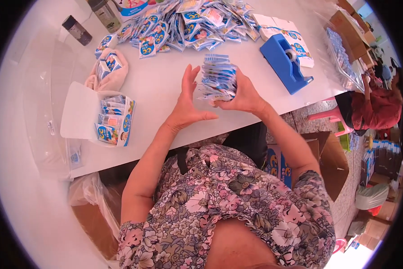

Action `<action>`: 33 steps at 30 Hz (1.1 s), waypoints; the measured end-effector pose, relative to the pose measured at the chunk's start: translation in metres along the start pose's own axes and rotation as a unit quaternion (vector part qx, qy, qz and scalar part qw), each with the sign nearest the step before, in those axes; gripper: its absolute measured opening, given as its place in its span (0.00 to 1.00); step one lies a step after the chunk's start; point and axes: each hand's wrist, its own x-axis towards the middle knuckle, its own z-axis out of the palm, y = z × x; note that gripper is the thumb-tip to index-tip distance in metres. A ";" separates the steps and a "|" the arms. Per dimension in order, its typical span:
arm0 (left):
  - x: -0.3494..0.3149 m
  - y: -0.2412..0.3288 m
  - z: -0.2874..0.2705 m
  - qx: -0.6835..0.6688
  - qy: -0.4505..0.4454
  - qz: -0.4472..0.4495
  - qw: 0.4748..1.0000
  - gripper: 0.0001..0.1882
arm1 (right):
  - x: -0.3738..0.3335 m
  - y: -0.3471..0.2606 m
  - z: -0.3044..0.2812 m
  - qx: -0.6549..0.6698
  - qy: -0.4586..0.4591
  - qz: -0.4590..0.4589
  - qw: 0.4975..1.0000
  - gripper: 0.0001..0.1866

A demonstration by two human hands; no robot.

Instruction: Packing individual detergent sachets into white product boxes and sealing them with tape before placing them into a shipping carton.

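Right hand (243,96) grips a stack of small sachets (218,82), held just above the white tabletop (165,89) near its front edge. Fingers closed around the lower right side of the stack, thumb under it. The stack's long axis runs roughly vertical in frame, leaning slightly left at the bottom; sachets lie flat on one another with their edges fanned toward the left hand. Sachets are white and blue with crimped, striped ends, some pink and yellow print; detail too small to read reliably.

Left hand (186,105) is open, fingers spread and pointing up, palm facing the stack. Fingertips are just beside the stack's left edge; contact probably not made, hard to tell at this angle. It holds nothing.

Around:
- big loose pile of the same sachets (188,22) at the far edge of the tabletop
- blue tape dispenser (284,62) to the right of the stack
- open white carton (109,119) to the left, partly filled with sachets
- cloth bundle (107,71) beyond the carton, a few sachets on it
- two dark bottles (91,20) at far left
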 end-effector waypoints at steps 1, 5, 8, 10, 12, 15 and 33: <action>0.005 0.007 0.004 -0.048 -0.008 -0.003 0.999 0.77 | 0.000 0.016 0.009 0.056 0.034 -0.061 0.996 0.50; 0.013 0.003 0.007 -0.155 -0.056 -0.077 0.983 0.75 | -0.001 0.056 0.026 0.163 -0.028 -0.078 0.983 0.63; 0.007 -0.016 0.008 -0.155 -0.039 -0.049 0.986 0.75 | -0.001 0.057 0.021 0.156 -0.053 -0.085 0.983 0.68; 0.008 -0.021 0.008 -0.122 -0.045 -0.022 0.991 0.74 | -0.001 0.054 0.021 0.156 -0.048 -0.112 0.980 0.70; 0.009 -0.022 0.015 -0.092 -0.052 0.005 0.994 0.73 | 0.000 0.054 0.026 0.160 -0.066 -0.121 0.977 0.69; 0.008 -0.016 0.027 -0.090 0.000 0.042 0.995 0.70 | -0.002 0.048 0.040 0.314 -0.069 -0.070 0.944 0.66; -0.147 0.051 -0.067 0.473 0.492 0.093 0.725 0.67 | 0.034 -0.024 -0.021 -0.298 -0.038 -0.125 0.945 0.39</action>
